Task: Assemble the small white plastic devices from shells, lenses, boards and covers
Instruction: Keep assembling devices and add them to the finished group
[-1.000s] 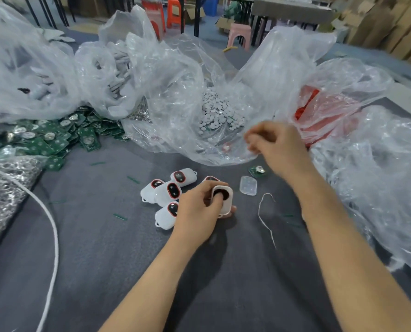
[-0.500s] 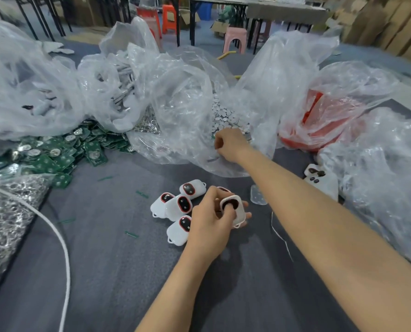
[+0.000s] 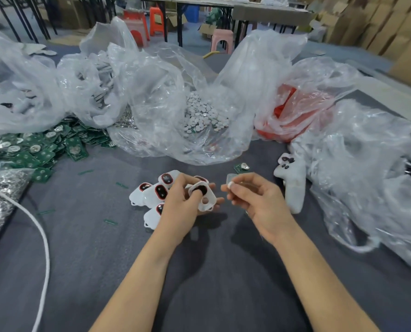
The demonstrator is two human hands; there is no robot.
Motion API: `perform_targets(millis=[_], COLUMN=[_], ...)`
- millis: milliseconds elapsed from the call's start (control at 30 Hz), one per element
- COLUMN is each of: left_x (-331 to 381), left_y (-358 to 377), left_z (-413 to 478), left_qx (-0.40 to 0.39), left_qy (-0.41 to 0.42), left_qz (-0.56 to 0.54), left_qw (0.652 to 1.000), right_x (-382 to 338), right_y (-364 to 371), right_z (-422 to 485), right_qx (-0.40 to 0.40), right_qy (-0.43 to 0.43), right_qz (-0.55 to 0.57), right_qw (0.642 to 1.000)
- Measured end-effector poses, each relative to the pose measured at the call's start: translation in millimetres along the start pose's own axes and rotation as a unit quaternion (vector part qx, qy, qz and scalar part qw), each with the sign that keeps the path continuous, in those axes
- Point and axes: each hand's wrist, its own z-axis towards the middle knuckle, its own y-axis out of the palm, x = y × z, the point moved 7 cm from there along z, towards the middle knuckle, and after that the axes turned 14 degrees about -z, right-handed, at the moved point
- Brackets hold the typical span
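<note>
Far centre: small white discs (image 3: 199,116) are heaped in an open clear bag (image 3: 151,92).
Far left: pale moulded parts (image 3: 101,92) are seen through a second bag (image 3: 84,75).
Far right: red material (image 3: 293,116), kind unclear, is enclosed in a third bag (image 3: 319,80).
Left: green boards (image 3: 31,149) are spread loose on the grey table (image 3: 79,259).
Left hand (image 3: 182,207): a white shell (image 3: 205,197) is gripped, thumb on its dark window.
Right hand (image 3: 259,200): a small white piece (image 3: 230,185) is pinched, just right of the shell, not touching.
Near centre: white devices (image 3: 151,195) are clustered just left of the gripping hand.
</note>
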Motion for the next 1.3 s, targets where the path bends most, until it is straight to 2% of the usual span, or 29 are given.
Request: perform_targets(millis=[133,267,567,733,867,1033,1167,1300], left_x=[-1,-1,-2,-1,0,6,4,3], left_y=[-7,-8,-6,-5,0,5,5,9], left_z=[-1,-2,-2,-4,-7,-15,-15,-18], left_qx=[-0.002,-0.015,-0.040,-0.042,-0.053,-0.065,-0.065,-0.091], left_qy=[0.010,0.011,-0.003,0.007,0.039,0.160,0.136,0.115], left_qz=[-0.007,-0.036,-0.038,0.028,0.083,0.229,0.212,0.198], left_qw=[1.000,0.999,0.998,0.999,0.994,0.958,0.965,0.969], right_x=[9,8,5,9,16,17,13,14], right_y=[2,2,0,3,6,7,6,12], right_z=[-11,-14,-17,-17,-15,-14,-14,-15], right_qx=[-0.004,-0.003,0.019,0.015,0.029,0.058,0.063,0.033], right_qy=[-0.001,-0.020,-0.040,-0.023,-0.026,-0.043,-0.043,-0.025], right_qz=[0.014,-0.054,-0.106,-0.060,-0.114,-0.186,-0.235,-0.202], right_qw=[1.000,0.998,0.993,0.998,0.993,0.980,0.969,0.979])
